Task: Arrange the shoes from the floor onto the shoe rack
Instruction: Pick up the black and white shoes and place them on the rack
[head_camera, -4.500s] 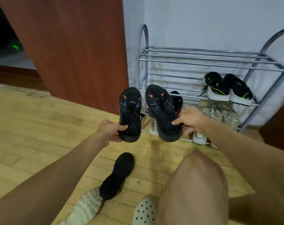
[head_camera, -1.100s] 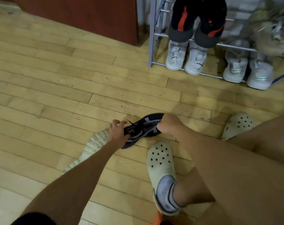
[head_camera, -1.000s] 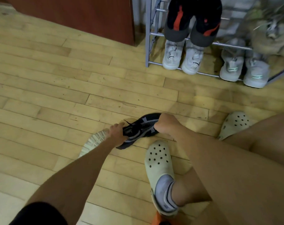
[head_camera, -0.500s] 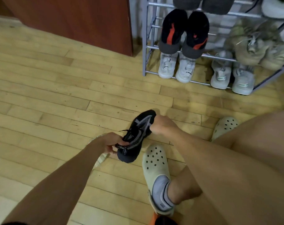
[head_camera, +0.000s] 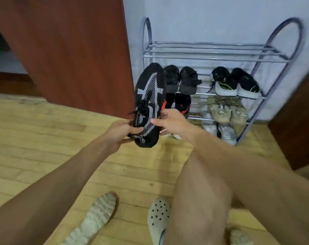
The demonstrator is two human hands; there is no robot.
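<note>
A black and grey mesh sneaker (head_camera: 149, 96) is held up toe-first in front of the chrome shoe rack (head_camera: 210, 56). My left hand (head_camera: 121, 132) grips its heel from the left and my right hand (head_camera: 169, 122) pinches its right side. The rack's top shelf is bare. Black slippers (head_camera: 181, 80) and black-white trainers (head_camera: 235, 84) sit on the second shelf. Red-black shoes (head_camera: 178, 103) and beige sneakers (head_camera: 226, 109) sit below, with pale sneakers (head_camera: 220, 130) at the bottom. A light sneaker (head_camera: 95, 216) lies sole-up on the floor near my feet.
A red-brown wooden panel (head_camera: 70, 50) stands left of the rack, and another dark panel (head_camera: 298, 121) is at the right. I wear pale clogs (head_camera: 158, 220); my bare knee (head_camera: 201, 191) is raised at lower right. The floor is light wood planks.
Both hands picked the black mesh sneaker off the floor and raised it toward the rack. The view tilted up from the floor to the rack.
</note>
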